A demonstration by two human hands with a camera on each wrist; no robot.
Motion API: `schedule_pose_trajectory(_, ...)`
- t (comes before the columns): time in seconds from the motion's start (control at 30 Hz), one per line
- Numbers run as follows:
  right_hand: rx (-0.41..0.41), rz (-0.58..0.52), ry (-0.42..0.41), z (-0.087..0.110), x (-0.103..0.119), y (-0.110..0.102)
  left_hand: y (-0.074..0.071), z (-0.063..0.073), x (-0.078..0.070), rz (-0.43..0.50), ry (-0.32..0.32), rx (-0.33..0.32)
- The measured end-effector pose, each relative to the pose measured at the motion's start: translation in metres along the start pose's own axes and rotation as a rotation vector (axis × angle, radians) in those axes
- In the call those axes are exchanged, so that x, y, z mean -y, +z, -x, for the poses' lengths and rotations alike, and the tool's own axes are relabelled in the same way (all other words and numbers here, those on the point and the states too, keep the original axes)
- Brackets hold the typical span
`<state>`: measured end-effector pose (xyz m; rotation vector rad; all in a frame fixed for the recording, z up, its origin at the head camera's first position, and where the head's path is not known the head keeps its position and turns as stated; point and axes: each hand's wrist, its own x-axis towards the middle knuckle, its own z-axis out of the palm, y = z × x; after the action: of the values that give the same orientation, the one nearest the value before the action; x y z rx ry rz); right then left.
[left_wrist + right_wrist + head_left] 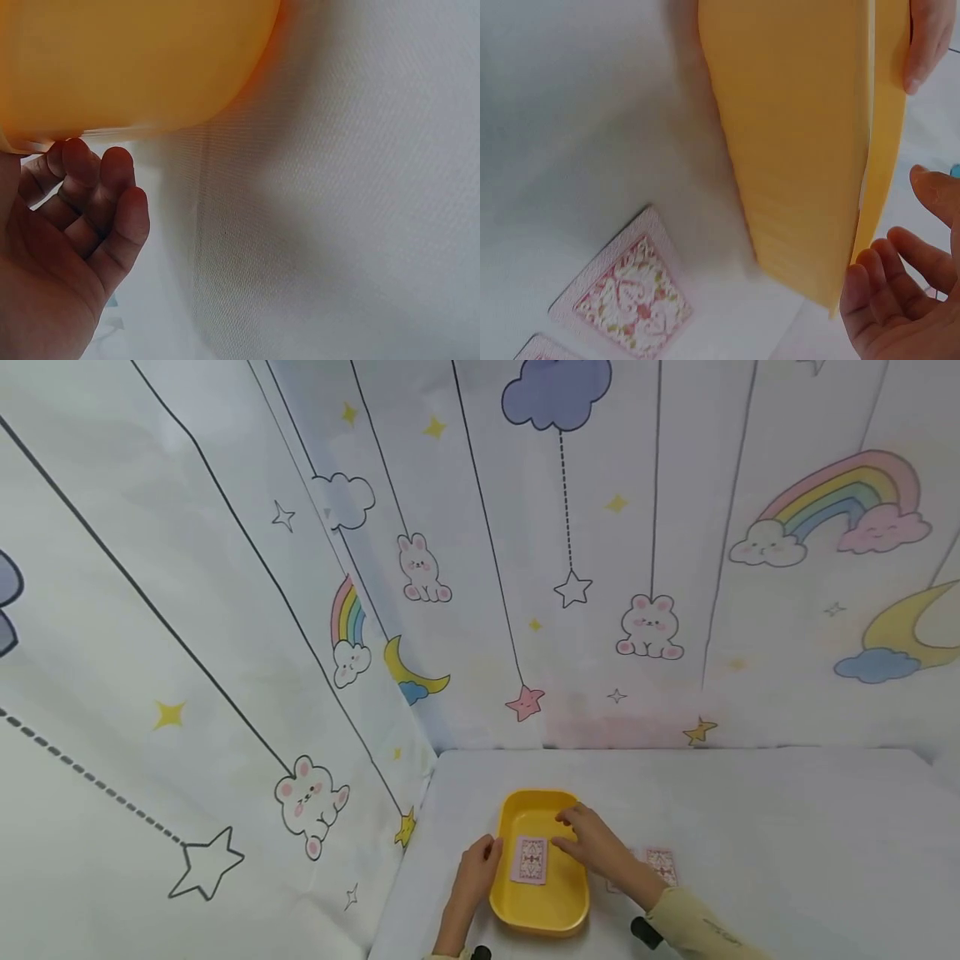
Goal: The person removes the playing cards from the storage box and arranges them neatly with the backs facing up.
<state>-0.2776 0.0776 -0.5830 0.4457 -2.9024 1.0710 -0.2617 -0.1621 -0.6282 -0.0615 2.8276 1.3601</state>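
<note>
A shallow yellow tray (pixel 540 906) with rounded corners stands on the table. Patterned red-and-white playing cards (pixel 532 860) lie face down inside it. At the tray's left side, my left hand (pixel 476 868) grips the rim, its curled fingers (pixel 118 169) against the outside in the left wrist view. My right hand (pixel 596 843) hovers over the tray's right side, thumb apart from the loosely bent fingers, with nothing between them. To the right of the tray, a playing card (pixel 662 862) lies on the table, and another beside it is mostly hidden by my right forearm.
A white cloth covers the table (pixel 787 835). Behind it and on the left hang white sheets (pixel 480 635) printed with rabbits, stars, clouds and rainbows. Dark wrist devices (pixel 645 932) show near both forearms. In the right wrist view, two cards (pixel 637 296) lie outside the tray.
</note>
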Motion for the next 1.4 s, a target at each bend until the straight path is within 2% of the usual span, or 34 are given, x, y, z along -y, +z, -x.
schedule_pose_trajectory(0.23, 0.075, 0.018, 0.029, -0.008, 0.012, 0.013, 0.000, -0.002, 0.001, -0.004, 0.008, -0.005)
schedule_pose_trajectory(0.57, 0.152, 0.099, -0.014, -0.015, 0.022, 0.029, 0.001, -0.006, 0.003, -0.007, 0.027, -0.016)
schedule_pose_trajectory(0.77, 0.185, 0.180, 0.042, -0.022, 0.026, 0.039, 0.002, -0.006, 0.002, -0.013, 0.031, -0.017)
schedule_pose_trajectory(1.07, 0.288, 0.295, 0.126, -0.031, 0.014, 0.061, 0.000, -0.004, 0.000, -0.012, 0.023, -0.023)
schedule_pose_trajectory(1.2, 0.292, 0.351, 0.108, -0.030, 0.014, 0.065, 0.000, -0.004, 0.000, -0.004, 0.005, -0.018)
schedule_pose_trajectory(1.4, 0.249, 0.373, 0.093, -0.028, 0.015, 0.069, -0.001, -0.003, 0.001, 0.001, 0.001, -0.014)
